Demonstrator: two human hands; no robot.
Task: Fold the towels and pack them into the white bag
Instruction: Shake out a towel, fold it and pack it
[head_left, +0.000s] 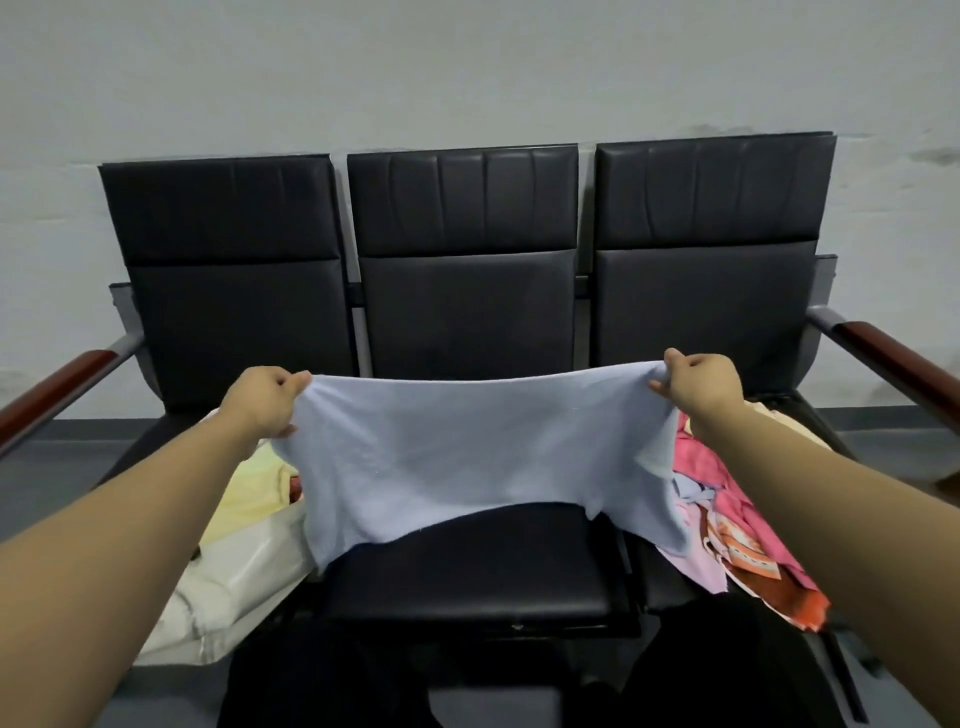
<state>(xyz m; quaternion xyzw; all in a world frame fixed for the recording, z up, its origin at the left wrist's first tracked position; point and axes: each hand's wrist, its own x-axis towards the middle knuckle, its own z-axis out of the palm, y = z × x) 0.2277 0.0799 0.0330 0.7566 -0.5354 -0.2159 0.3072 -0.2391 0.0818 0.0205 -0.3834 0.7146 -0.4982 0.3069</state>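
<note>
**Pale blue towel stretched between two hands over the middle seat**

Between the two sets of fingers, a pale blue towel hangs spread out in the air, its top edge pulled nearly taut and dipping slightly in the middle. The left hand pinches the towel's left top corner, fingers curled tight round the cloth; the right hand grips the right top corner the same way, thumb up and fingers folded over the fabric. Below the fingers, the towel's lower edge drapes down toward the black middle seat of a three-seat bench. Under and just outside the left fingers lies the white bag on the left seat, with a pale yellow towel in its mouth. Below the right fingers, on the right seat, sits a heap of pink and orange cloths, partly hidden by the towel's right corner. A wooden armrest stands well outside the right hand.
</note>
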